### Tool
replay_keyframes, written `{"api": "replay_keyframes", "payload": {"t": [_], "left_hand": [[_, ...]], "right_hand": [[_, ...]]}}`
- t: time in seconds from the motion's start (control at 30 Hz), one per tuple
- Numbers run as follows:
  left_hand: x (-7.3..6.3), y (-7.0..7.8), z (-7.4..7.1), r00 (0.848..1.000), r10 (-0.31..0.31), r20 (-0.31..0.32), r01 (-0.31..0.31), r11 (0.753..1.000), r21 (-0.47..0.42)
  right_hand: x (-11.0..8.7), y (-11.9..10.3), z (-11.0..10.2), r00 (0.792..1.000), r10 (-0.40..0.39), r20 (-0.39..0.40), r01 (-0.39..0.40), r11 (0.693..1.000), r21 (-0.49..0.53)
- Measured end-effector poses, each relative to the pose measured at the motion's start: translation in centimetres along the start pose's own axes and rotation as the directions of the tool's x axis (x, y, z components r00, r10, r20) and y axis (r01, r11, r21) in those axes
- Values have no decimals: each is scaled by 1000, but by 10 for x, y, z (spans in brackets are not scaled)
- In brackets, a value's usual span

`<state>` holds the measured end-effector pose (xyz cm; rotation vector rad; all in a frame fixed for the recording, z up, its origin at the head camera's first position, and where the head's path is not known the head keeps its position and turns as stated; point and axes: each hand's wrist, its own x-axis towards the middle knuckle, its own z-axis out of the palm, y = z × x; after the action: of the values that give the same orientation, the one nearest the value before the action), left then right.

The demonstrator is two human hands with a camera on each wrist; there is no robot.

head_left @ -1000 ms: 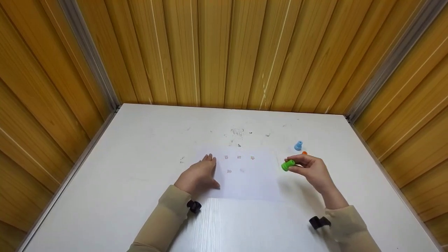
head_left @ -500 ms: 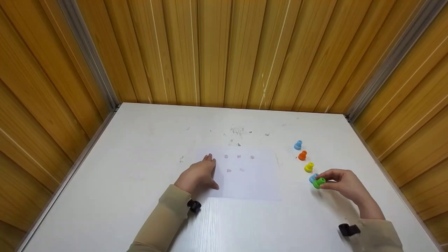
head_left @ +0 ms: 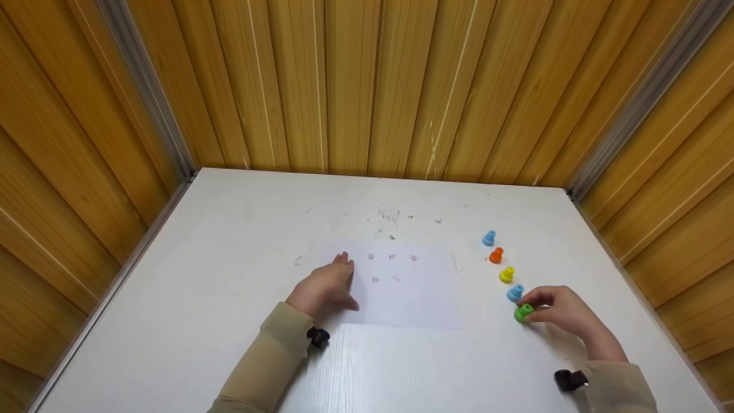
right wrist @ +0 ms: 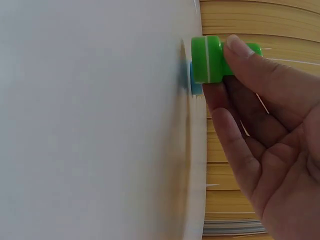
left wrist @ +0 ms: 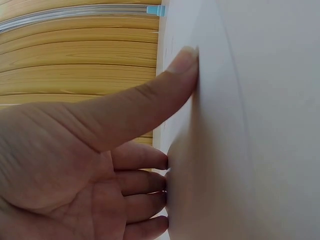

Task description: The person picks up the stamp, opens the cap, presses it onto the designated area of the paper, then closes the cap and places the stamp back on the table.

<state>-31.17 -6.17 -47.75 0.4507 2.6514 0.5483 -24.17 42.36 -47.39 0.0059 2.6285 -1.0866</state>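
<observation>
My right hand (head_left: 565, 310) pinches a small green toy stamp (head_left: 522, 313) between thumb and fingers, low over the table at the near end of a row of stamps. In the right wrist view the green stamp (right wrist: 207, 60) shows its wide capped base toward the table, the thumb lying along its narrower handle. Just beyond it stands a light blue stamp (head_left: 515, 293). My left hand (head_left: 325, 284) rests with fingers and thumb spread on the left edge of a white sheet of paper (head_left: 418, 304). Small printed marks (head_left: 391, 257) sit in two rows on the sheet.
Farther back in the slanting row stand a yellow stamp (head_left: 506, 275), an orange stamp (head_left: 496, 256) and another light blue stamp (head_left: 488, 238). Dark smudges (head_left: 389, 216) mark the white table (head_left: 241, 229) behind the paper. Wood-patterned walls (head_left: 344, 86) enclose the back and sides.
My right hand has carried the green stamp rightward and toward me, from beside the paper to the row's near end, uncovering the other stamps. The left hand has stayed in place.
</observation>
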Motion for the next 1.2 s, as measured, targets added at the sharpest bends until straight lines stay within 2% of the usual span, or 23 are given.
{"api": "replay_keyframes", "payload": {"t": [0.3,0.53,0.63,0.77,0.87,1.0,1.1,1.2], "left_hand": [[1,2,0,1000,4,9,-4,1000,1],[1,2,-1,1000,15,20,-15,1000,7],[1,4,0,1000,5,19,-5,1000,6],[2,5,1,1000,0,19,0,1000,-7],[2,5,0,1000,-3,12,3,1000,-8],[3,5,0,1000,-24,3,24,1000,9],[2,8,-2,999,-38,-4,38,999,36],[2,14,-8,999,-37,-1,37,998,52]], "right_hand": [[0,6,1,999,-33,34,33,999,-7],[-5,7,-2,998,-32,57,30,999,36],[-10,7,-9,1000,-5,29,4,1000,15],[-15,4,-23,997,-17,-72,19,1000,15],[-12,-8,-30,980,-87,-178,104,991,89],[2,-39,-27,945,-146,-293,200,966,162],[19,-71,-19,936,-160,-313,215,965,149],[41,-103,-5,936,-180,-302,214,973,85]]}}
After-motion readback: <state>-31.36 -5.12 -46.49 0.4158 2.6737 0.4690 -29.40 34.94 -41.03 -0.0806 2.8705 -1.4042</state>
